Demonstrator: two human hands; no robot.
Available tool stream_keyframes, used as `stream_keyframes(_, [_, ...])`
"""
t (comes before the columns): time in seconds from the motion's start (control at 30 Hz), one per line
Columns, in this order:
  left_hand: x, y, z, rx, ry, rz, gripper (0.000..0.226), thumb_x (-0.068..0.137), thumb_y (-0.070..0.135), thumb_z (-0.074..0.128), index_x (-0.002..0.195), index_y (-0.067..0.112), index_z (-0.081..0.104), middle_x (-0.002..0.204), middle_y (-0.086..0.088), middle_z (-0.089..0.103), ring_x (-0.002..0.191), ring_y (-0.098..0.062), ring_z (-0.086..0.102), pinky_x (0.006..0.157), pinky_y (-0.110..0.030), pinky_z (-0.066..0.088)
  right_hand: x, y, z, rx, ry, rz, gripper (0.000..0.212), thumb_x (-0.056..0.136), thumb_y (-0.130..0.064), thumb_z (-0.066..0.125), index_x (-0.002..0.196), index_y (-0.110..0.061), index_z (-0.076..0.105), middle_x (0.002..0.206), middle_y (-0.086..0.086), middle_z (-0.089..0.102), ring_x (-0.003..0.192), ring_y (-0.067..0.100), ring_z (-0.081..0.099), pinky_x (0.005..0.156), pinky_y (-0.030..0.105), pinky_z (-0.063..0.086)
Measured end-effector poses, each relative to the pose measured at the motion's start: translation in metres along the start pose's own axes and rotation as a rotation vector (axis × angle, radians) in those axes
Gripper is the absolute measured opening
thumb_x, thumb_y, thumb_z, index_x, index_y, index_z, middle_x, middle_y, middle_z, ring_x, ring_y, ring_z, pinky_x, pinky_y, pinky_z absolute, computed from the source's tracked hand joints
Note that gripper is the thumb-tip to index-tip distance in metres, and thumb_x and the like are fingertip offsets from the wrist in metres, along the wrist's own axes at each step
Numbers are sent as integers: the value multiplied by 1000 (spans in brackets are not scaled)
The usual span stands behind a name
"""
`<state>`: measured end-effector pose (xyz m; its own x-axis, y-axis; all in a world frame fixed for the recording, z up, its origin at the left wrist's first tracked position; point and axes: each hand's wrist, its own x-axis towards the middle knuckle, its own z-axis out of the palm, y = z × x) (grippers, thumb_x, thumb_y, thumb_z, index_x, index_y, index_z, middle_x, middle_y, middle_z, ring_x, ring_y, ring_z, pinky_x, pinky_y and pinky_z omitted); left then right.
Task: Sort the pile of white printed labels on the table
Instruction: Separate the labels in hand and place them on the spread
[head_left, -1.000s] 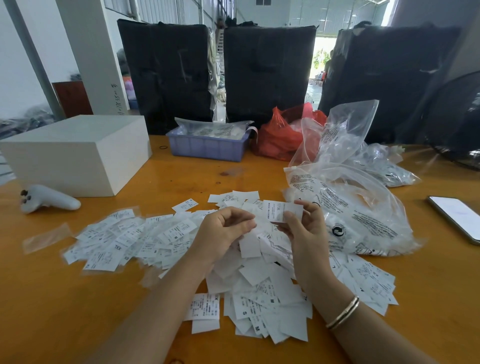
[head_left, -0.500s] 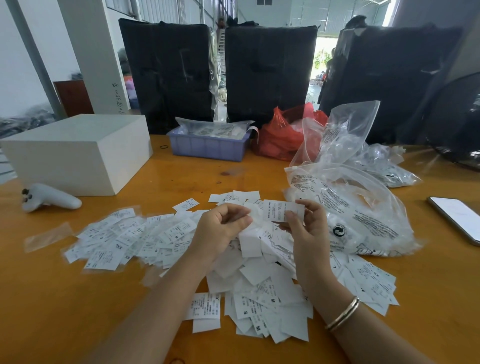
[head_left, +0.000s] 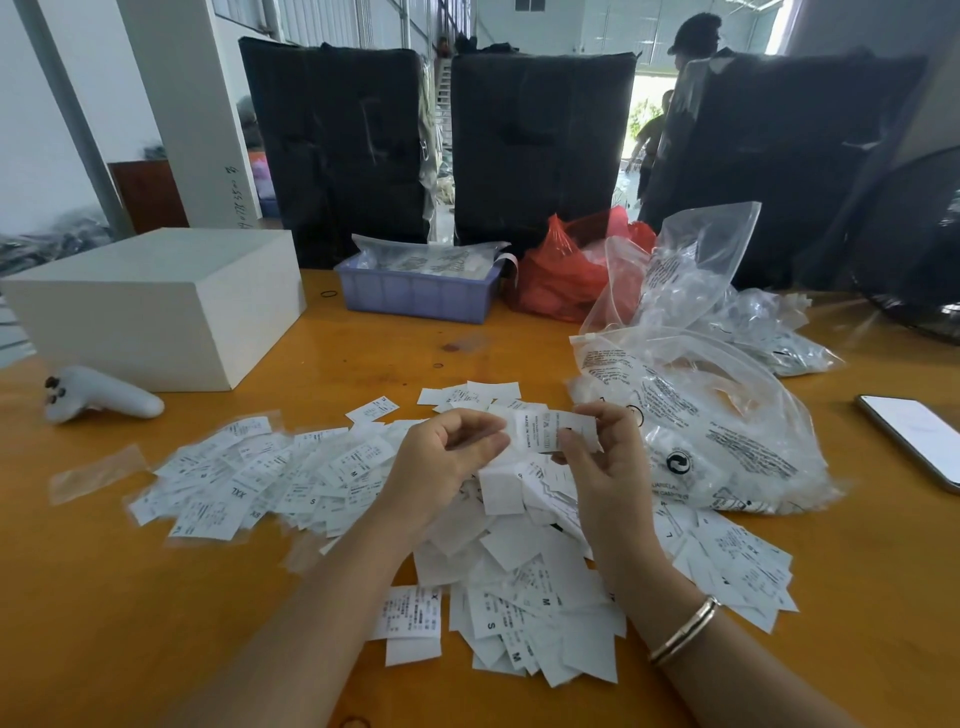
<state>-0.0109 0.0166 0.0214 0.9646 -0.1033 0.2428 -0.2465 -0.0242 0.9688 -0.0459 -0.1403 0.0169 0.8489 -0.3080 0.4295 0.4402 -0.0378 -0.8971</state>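
I watch both hands raised over the pile of labels (head_left: 467, 525) spread mid-table: the right hand (head_left: 605, 467) pinches one printed label (head_left: 553, 431), while the left hand (head_left: 447, 462), fingers curled, touches its left edge.

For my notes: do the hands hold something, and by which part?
Right hand pinches a printed label by its right end. Left hand touches its left edge; a grip cannot be told.
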Motion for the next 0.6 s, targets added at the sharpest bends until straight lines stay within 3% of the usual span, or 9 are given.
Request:
stream_keyframes(0.17, [-1,3,-1,1,-1,3,10,80,19,75,85,28,72,85,13,74,80,-2,68,68,-14,52,-2,-2,0,-75,4,-42,29,91,-3,56,93,-32,52,95,-1,62,73,11,67,63,29,54])
stream_keyframes(0.3, [-1,6,-1,-33,0,-9,10,81,14,73,87,23,71,82,13,74,77,1,67,66,-13,52,-2,-5,0,-91,23,-73,29,92,-2,54,94,-31,50,95,1,63,76,7,69,61,22,55])
stream_keyframes(0.6, [-2,8,-1,-16,-6,-8,11,80,15,75,85,24,72,81,16,73,76,2,67,64,-11,50,-3,-8,0,-22,31,-80,27,93,-3,53,94,-30,50,90,-7,65,80,12,70,66,23,56])
